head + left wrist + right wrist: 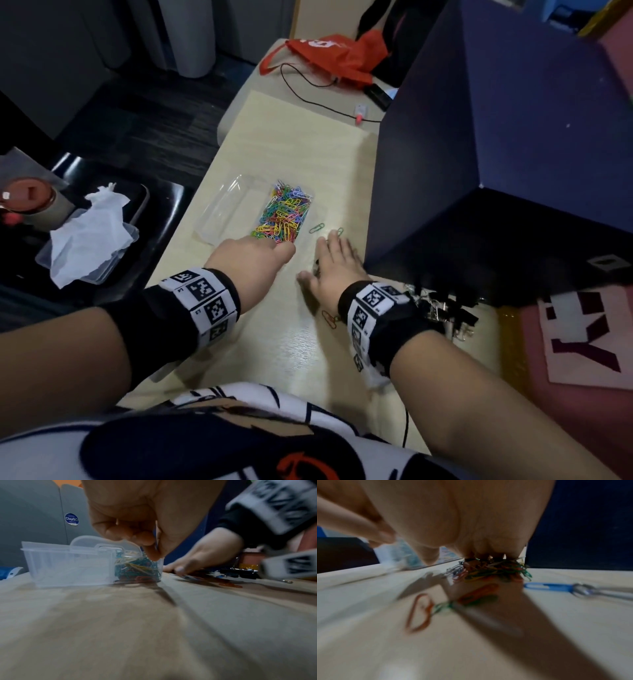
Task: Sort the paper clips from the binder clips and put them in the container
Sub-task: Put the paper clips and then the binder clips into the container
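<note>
Two hands work over a pale wooden desk. The left hand, fingers curled and tips pinched together, dips over the near corner of a clear plastic container whose right compartment holds a heap of coloured paper clips; whether a clip sits between its fingertips cannot be told. The right hand lies spread, fingers straight and pressed down on a bunch of loose paper clips just right of the container. Two green paper clips lie beyond its fingertips, an orange paper clip sits near its wrist, and a blue paper clip lies beside it. Black binder clips are piled further right, behind the wrist, against a dark blue box. Both wrists wear bands printed with black-and-white markers. A red bag and a black cable lie at the desk's far end; crumpled tissue rests on a chair to the left.
</note>
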Available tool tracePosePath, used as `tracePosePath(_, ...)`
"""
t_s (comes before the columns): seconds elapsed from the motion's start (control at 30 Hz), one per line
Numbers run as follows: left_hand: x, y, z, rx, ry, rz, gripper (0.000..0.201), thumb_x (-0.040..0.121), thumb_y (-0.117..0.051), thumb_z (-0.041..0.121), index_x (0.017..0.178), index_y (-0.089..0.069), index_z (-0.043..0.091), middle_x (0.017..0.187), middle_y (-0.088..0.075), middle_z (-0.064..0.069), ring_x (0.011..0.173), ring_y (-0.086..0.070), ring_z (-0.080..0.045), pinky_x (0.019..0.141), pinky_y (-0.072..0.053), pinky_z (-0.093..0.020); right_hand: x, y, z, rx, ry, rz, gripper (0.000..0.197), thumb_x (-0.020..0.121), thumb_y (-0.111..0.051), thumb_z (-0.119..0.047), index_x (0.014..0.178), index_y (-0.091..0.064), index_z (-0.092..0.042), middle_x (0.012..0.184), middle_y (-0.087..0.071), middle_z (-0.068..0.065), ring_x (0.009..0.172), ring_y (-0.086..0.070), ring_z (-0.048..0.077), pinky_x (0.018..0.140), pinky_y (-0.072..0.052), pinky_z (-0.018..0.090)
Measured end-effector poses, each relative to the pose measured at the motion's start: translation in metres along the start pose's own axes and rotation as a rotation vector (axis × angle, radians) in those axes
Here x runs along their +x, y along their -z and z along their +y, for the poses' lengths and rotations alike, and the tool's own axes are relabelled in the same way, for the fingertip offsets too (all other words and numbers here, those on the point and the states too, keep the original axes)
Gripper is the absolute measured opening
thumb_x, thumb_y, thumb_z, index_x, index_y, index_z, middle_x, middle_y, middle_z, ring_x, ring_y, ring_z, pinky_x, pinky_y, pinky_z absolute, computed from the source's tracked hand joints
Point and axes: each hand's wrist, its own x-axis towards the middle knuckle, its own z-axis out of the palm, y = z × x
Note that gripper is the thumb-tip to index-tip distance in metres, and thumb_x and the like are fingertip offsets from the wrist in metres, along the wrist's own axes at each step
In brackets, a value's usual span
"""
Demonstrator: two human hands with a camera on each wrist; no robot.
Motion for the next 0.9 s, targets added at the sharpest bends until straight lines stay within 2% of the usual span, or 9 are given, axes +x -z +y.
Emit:
tracePosePath(0.2, 0.003, 0.002, -0.003, -0.046, -0.012, 0.045, 0.017, 0.091, -0.044, 0.020, 0.108, -0.042, 0.023, 0.099, -0.057, -0.004, 0.091, -0.058, -0.030, 0.064, -0.042, -0.035, -0.047, -0.025, -0.005, 0.009, 0.066, -0.019, 0.078, 0.094, -0.038, -0.054, 0.152, -0.003, -0.016, 0.160, 0.012, 0.004, 0.148, 0.010, 0.021, 0.119, 0.001, 0.038)
tracePosePath(0.27, 0.002, 0.002, -0.004, -0.063, -0.022, 0.051, 0.019, 0.090, -0.045, 0.022, 0.109, -0.044, 0.023, 0.101, -0.058, -0.005, 0.091, -0.058, -0.030, 0.065, -0.042, -0.035, -0.050, -0.020, -0.008, 0.034, 0.059, 0.031, 0.070, 0.094, -0.041, -0.050, 0.150, -0.018, -0.015, 0.161, -0.003, 0.005, 0.147, -0.004, 0.022, 0.119, -0.009, 0.038)
tracePosePath(0.33, 0.000, 0.002, -0.006, -0.090, -0.039, 0.058, 0.022, 0.090, -0.046, 0.024, 0.111, -0.046, 0.023, 0.104, -0.058, -0.004, 0.094, -0.057, -0.030, 0.068, -0.044, -0.035, -0.046, -0.007, -0.012, 0.060, 0.049, 0.147, 0.053, 0.094, -0.043, -0.044, 0.137, -0.042, -0.014, 0.151, -0.029, 0.007, 0.138, -0.025, 0.026, 0.113, -0.021, 0.038)
tracePosePath(0.43, -0.008, 0.004, -0.008, -0.166, -0.089, 0.074, 0.025, 0.090, -0.047, 0.025, 0.114, -0.051, 0.024, 0.109, -0.058, -0.003, 0.097, -0.057, -0.029, 0.075, -0.049, -0.037, -0.029, 0.013, -0.017, 0.088, 0.035, 0.267, 0.040, 0.095, -0.043, -0.036, 0.128, -0.050, -0.015, 0.137, -0.041, 0.005, 0.127, -0.036, 0.027, 0.104, -0.033, 0.040)
tracePosePath(0.53, -0.015, 0.007, -0.011, -0.149, -0.116, 0.016, 0.025, 0.090, -0.046, 0.026, 0.115, -0.051, 0.025, 0.114, -0.056, 0.001, 0.102, -0.056, -0.025, 0.076, -0.046, -0.031, -0.001, 0.031, -0.018, 0.089, 0.059, 0.218, 0.042, 0.096, -0.041, -0.030, 0.135, -0.044, -0.013, 0.144, -0.035, 0.007, 0.130, -0.038, 0.028, 0.107, -0.036, 0.040)
tracePosePath(0.63, -0.019, 0.007, -0.013, -0.129, -0.107, -0.049, 0.025, 0.091, -0.043, 0.025, 0.114, -0.051, 0.026, 0.115, -0.055, 0.003, 0.104, -0.055, -0.022, 0.076, -0.043, -0.030, 0.017, 0.033, -0.020, 0.013, 0.092, 0.057, 0.055, 0.098, -0.038, -0.028, 0.147, -0.025, -0.007, 0.157, -0.015, 0.009, 0.140, -0.027, 0.026, 0.114, -0.024, 0.034)
tracePosePath(0.77, -0.019, 0.003, -0.013, -0.177, -0.114, -0.096, 0.025, 0.091, -0.043, 0.021, 0.114, -0.054, 0.023, 0.116, -0.057, 0.002, 0.105, -0.055, -0.022, 0.082, -0.045, -0.030, 0.003, 0.015, -0.019, -0.026, 0.144, -0.009, 0.064, 0.099, -0.037, -0.031, 0.150, -0.011, -0.002, 0.159, -0.003, 0.013, 0.147, -0.009, 0.024, 0.119, -0.010, 0.032)
tracePosePath(0.83, -0.017, -0.002, -0.010, -0.223, -0.154, -0.107, 0.025, 0.090, -0.045, 0.021, 0.113, -0.056, 0.023, 0.115, -0.058, 0.002, 0.105, -0.055, -0.022, 0.085, -0.046, -0.032, -0.017, 0.005, -0.015, -0.043, 0.171, -0.039, 0.063, 0.099, -0.037, -0.030, 0.151, -0.011, -0.004, 0.160, 0.000, 0.011, 0.148, -0.005, 0.022, 0.119, -0.007, 0.031)
tracePosePath(0.9, -0.012, -0.005, -0.001, -0.243, -0.186, -0.125, 0.025, 0.090, -0.046, 0.022, 0.112, -0.056, 0.024, 0.111, -0.059, 0.001, 0.103, -0.056, -0.022, 0.086, -0.047, -0.034, -0.036, -0.002, -0.011, -0.014, 0.178, -0.035, 0.056, 0.098, -0.039, -0.031, 0.148, -0.023, -0.009, 0.161, -0.006, 0.007, 0.148, -0.009, 0.021, 0.119, -0.013, 0.034)
